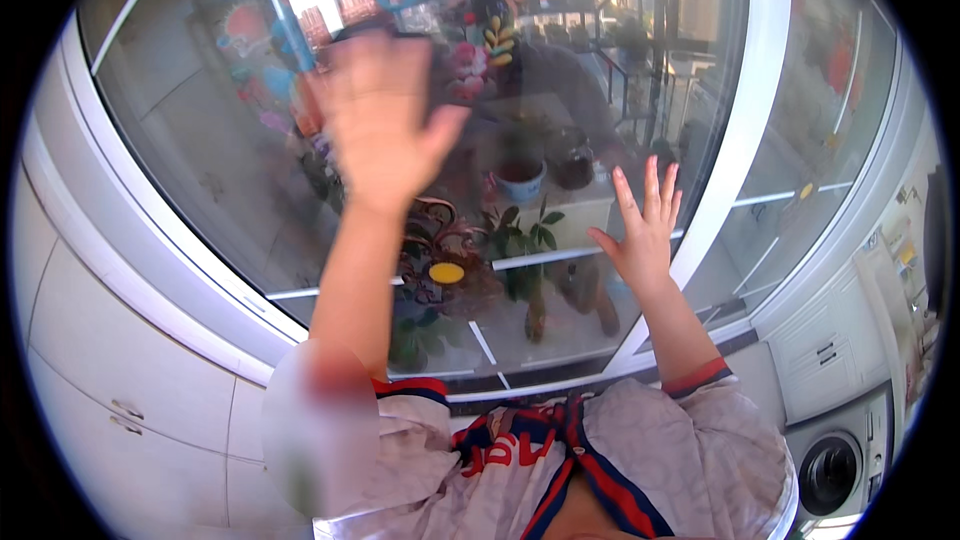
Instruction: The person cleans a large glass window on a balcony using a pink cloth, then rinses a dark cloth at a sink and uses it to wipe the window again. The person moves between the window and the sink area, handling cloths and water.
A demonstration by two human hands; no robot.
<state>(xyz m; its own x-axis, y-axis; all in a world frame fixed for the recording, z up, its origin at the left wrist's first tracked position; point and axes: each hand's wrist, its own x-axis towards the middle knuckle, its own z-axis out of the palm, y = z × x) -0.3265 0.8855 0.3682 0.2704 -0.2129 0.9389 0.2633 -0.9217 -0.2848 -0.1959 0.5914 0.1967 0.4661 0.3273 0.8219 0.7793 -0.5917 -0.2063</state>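
Note:
Both of my hands are raised before a large glass sliding door (450, 165) in a white frame. My left hand (382, 120) is blurred, its fingers and thumb spread, over the upper left of the pane. Lower down, my right hand (646, 229) is spread against or just before the glass near the white door stile (739, 127). Neither hand holds anything. Flower stickers (470, 60) and a yellow oval sticker (446, 273) show on the pane. Whether my palms touch the glass cannot be told.
Potted plants, one in a blue and white pot (520, 181), show through the glass, mixed with reflections. White cabinets (135, 360) stand at the left. At the lower right are a white cabinet (825, 345) and a front-loading washing machine (830, 471). A blurred pale round shape overlaps the lower left.

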